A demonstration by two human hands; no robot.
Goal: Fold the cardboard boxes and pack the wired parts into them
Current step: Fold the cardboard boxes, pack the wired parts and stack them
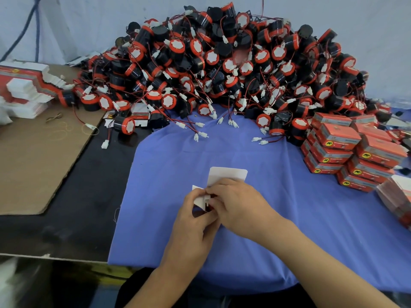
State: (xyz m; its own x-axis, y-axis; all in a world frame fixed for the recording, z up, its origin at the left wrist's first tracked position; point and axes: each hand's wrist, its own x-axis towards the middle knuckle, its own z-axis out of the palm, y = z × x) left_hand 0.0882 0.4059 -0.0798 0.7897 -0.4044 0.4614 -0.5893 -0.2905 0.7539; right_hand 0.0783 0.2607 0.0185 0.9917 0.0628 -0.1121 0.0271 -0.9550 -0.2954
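Observation:
Both my hands meet over the blue cloth [289,218] at the centre. My left hand [195,218] and my right hand [238,203] grip a small cardboard box [229,174] between them; its white top flap stands up above my right fingers and a side flap sticks out to the left. A white connector and a bit of red show between my fingers at the box's opening. A big heap of black-and-red wired parts [222,63] fills the back of the table.
Closed red boxes [353,152] are stacked at the right. A stack of flat unfolded boxes [24,85] lies at the far left on a brown cardboard sheet [33,163], with rubber bands nearby. More flat boxes [398,196] sit at the right edge.

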